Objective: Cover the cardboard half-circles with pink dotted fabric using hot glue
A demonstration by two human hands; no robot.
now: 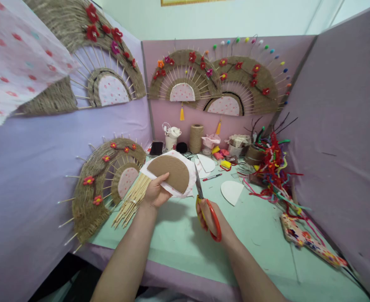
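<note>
Holding up work at the centre of the head view, pinched a brown cardboard half-disc (174,171) against a white, red-dotted sheet (192,178) in the left hand (157,191), with thumb across the face and fingers curled underneath, apparently to stop the layers slipping. Exposed the sheet's pale right margin, probably to leave that rim free of fingers. Clasped the red-and-yellow handles of scissors (200,193) in the right hand (223,217), with steel blades pointing up just beside the sheet; could not judge any gap between them. Saw thin, straight, pale sticks (132,199) left of centre on the green table (178,241), seemingly bundled against rolling. Noted a flat white piece (231,192) right of centre, a coarse twine spool (196,139) behind, and fuzzy, tangled pipe cleaners (274,163) at right, likely heaped aside for working room. Saw ribbed, twine-woven fans (178,58) with red flowers (92,33) across the upper frame, evidently mounted for display.
</note>
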